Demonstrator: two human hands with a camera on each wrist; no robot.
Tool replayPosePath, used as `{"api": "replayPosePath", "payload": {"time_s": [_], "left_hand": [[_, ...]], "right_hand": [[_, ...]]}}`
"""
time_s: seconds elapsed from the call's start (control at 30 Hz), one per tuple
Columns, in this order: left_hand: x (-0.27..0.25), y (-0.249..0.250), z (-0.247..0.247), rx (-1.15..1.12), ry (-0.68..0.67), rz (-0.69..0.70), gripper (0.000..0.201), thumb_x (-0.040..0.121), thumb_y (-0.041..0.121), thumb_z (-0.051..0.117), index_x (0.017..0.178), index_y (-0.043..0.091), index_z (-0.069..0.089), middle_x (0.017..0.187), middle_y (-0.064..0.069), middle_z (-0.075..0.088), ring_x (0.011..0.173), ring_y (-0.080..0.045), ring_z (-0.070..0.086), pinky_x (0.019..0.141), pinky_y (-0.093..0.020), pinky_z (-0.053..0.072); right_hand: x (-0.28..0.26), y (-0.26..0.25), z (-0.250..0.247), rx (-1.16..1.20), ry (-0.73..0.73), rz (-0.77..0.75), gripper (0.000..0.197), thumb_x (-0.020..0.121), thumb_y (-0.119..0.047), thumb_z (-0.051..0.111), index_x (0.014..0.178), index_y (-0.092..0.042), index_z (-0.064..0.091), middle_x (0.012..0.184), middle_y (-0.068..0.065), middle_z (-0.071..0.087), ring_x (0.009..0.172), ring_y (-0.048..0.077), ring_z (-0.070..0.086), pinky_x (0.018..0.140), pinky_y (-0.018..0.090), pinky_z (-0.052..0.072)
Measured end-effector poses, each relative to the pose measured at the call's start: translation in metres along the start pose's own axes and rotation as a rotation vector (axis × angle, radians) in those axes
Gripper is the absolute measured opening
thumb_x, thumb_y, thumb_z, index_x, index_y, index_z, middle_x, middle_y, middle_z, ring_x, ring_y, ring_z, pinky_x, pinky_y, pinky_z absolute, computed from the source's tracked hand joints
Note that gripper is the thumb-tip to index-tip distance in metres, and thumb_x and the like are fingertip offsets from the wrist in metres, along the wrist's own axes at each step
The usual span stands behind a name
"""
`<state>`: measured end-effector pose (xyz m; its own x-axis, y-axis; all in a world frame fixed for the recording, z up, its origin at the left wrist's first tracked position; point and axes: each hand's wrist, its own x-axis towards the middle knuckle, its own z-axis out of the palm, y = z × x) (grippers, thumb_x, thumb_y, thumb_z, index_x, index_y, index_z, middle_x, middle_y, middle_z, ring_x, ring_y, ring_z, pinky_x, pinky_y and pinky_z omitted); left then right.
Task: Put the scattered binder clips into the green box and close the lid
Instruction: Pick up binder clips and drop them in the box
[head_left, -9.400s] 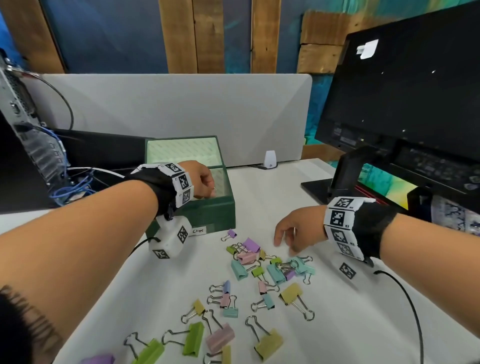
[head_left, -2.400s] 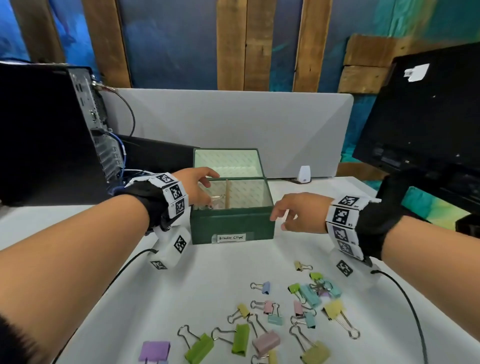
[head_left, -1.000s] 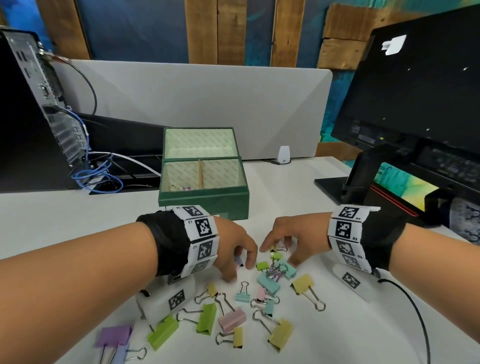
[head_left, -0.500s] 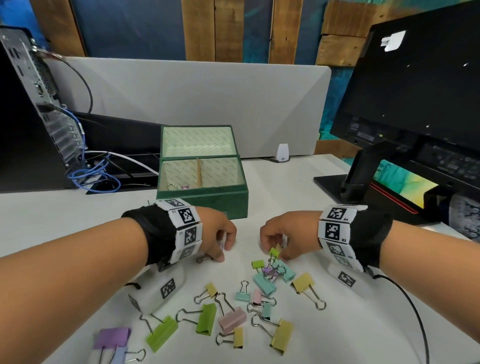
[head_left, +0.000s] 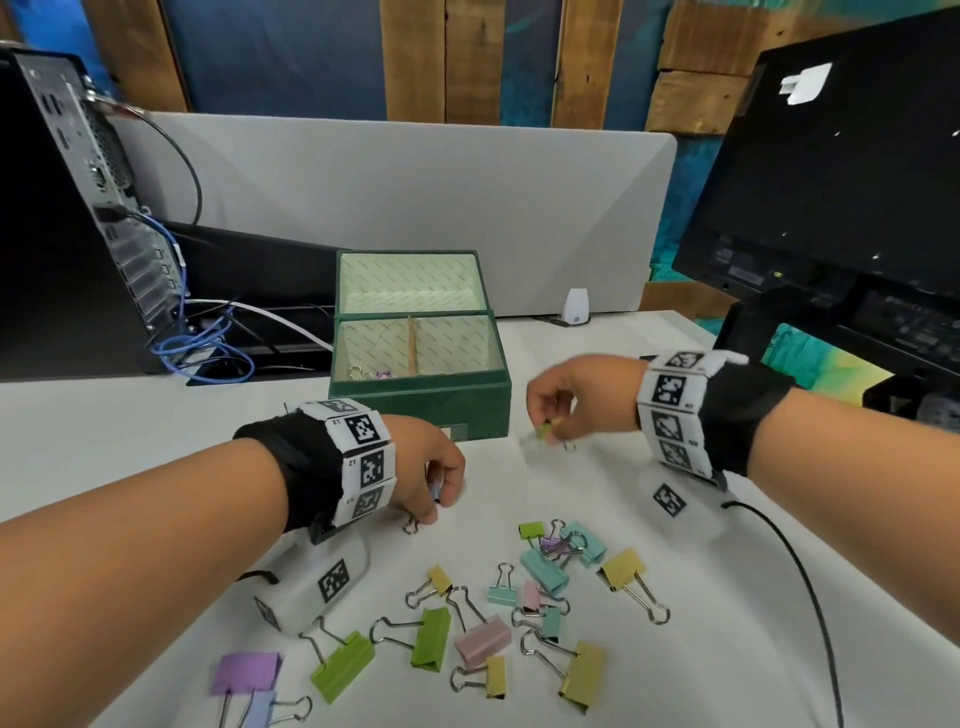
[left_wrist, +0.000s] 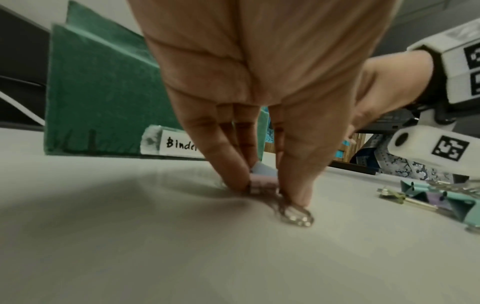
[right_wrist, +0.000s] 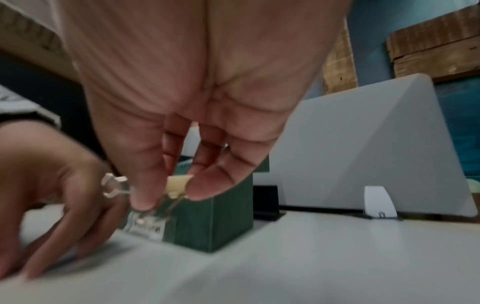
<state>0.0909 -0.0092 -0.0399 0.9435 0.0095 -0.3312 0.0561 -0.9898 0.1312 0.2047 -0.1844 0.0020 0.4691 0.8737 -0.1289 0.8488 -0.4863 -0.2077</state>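
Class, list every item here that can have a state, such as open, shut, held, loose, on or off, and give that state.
Green box: lid open, upright behind.
Left hand: pinching a pink clip on the table.
Right hand: pinching a yellow clip, lifted off the table.
Scattered binder clips: loose on the table.
Monitor: screen dark.

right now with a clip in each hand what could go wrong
The left hand only pinches its small pink clip at the fingertips against the table, so it may slip when lifted. The right hand holds a yellow-green clip short of the green box; released early, it would miss.
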Motion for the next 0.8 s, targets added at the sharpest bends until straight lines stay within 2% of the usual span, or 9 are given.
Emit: {"api": "replayPosePath", "payload": {"time_s": [0.07,0.13,0.23,0.3,0.37,0.47,0.63,0.7,0.8], "left_hand": [[0.0,0.0,0.0,-0.007,-0.002,-0.005,0.015,0.074,0.026,0.074,0.083,0.033,0.064,0.092,0.01,0.056,0.079,-0.01,0.055,0.078,-0.026,0.051],[-0.001,0.0,-0.001,0.017,-0.009,-0.003,0.014,0.075,0.023,0.073,0.081,0.032,0.062,0.092,0.009,0.055,0.079,-0.011,0.054,0.076,-0.026,0.051],[-0.003,0.0,0.0,0.035,-0.007,-0.004,0.013,0.076,0.021,0.07,0.085,0.03,0.065,0.093,0.007,0.058,0.08,-0.012,0.054,0.069,-0.02,0.046],[-0.004,-0.001,-0.001,0.032,0.01,-0.023,0.014,0.077,0.023,0.07,0.09,0.027,0.069,0.098,0.008,0.06,0.087,-0.013,0.058,0.074,-0.021,0.047],[-0.005,-0.002,-0.001,0.026,0.027,-0.03,0.016,0.077,0.024,0.071,0.093,0.027,0.069,0.097,0.01,0.06,0.085,-0.011,0.056,0.068,-0.016,0.044],[-0.005,-0.005,-0.001,0.02,0.04,-0.019,0.016,0.078,0.023,0.07,0.094,0.024,0.07,0.092,0.01,0.061,0.08,-0.009,0.054,0.062,-0.009,0.038],[-0.011,-0.013,-0.015,-0.091,0.186,-0.01,0.011,0.077,0.017,0.069,0.085,0.025,0.07,0.079,0.016,0.06,0.075,-0.004,0.058,0.061,-0.008,0.042],[-0.012,-0.014,-0.034,-0.178,0.31,-0.022,0.008,0.078,0.02,0.071,0.085,0.023,0.069,0.08,0.016,0.061,0.074,-0.001,0.057,0.067,-0.012,0.045],[-0.003,-0.018,-0.063,-0.352,0.505,-0.032,0.009,0.076,0.023,0.074,0.08,0.027,0.068,0.081,0.013,0.064,0.075,-0.008,0.061,0.074,-0.023,0.051]], "right_hand": [[0.011,-0.004,-0.014,-0.045,0.135,0.012,0.012,0.08,-0.017,0.067,0.08,-0.025,0.058,0.076,-0.011,0.054,0.08,0.012,0.053,0.068,0.021,0.041],[0.025,-0.01,-0.025,-0.079,0.237,0.016,0.009,0.081,-0.017,0.066,0.085,-0.023,0.06,0.074,-0.015,0.046,0.08,0.013,0.05,0.062,0.02,0.037],[0.044,-0.02,-0.036,-0.052,0.367,0.004,0.016,0.083,-0.018,0.066,0.098,-0.017,0.064,0.079,-0.01,0.045,0.084,0.017,0.049,0.069,0.024,0.041],[0.055,-0.025,-0.038,-0.003,0.417,0.005,0.025,0.083,-0.017,0.065,0.108,-0.016,0.061,0.094,-0.002,0.051,0.092,0.019,0.053,0.082,0.029,0.048],[0.062,-0.026,-0.037,0.035,0.424,0.016,0.034,0.084,-0.017,0.065,0.118,-0.019,0.057,0.11,0.004,0.056,0.103,0.021,0.057,0.09,0.031,0.047],[0.062,-0.023,-0.033,0.048,0.376,0.026,0.036,0.086,-0.017,0.063,0.12,-0.023,0.055,0.122,0.004,0.055,0.111,0.019,0.057,0.092,0.029,0.045],[0.029,-0.01,-0.017,0.071,0.253,0.007,0.022,0.085,-0.017,0.062,0.103,-0.029,0.065,0.11,-0.007,0.06,0.101,0.013,0.061,0.094,0.034,0.05],[0.013,-0.005,-0.007,0.038,0.072,-0.002,0.023,0.086,-0.014,0.061,0.103,-0.027,0.067,0.104,-0.01,0.061,0.092,0.011,0.061,0.09,0.026,0.048],[-0.004,-0.004,0.008,-0.011,-0.242,-0.029,0.029,0.085,-0.009,0.059,0.107,-0.026,0.068,0.107,-0.005,0.066,0.082,0.008,0.056,0.08,0.019,0.044]]}}
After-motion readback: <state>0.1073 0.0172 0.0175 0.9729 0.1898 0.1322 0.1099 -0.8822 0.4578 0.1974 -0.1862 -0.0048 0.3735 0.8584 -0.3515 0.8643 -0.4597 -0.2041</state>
